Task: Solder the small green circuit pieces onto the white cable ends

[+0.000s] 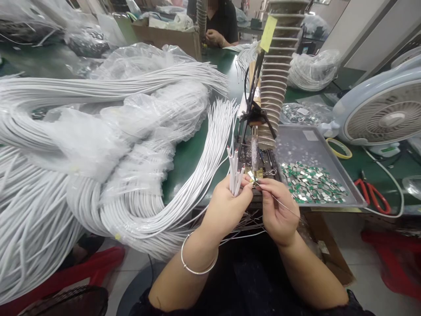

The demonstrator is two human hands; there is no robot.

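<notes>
My left hand is closed around several short-showing white cable ends that stand upright with reddish tips. Its thumb and forefinger also pinch a small metal connector. Close beside it, my right hand pinches a thin grey wire, which looks like solder wire and trails down to the right. Both sets of fingertips nearly meet just below an upright soldering iron held in a black stand. The exact contact at the connector is too small to make out.
Large bundles of white cable cover the left. A grey tray at right holds many small connectors. Around it are yellow tape, red-handled scissors and a fan. A ribbed hose rises behind. Another person sits opposite.
</notes>
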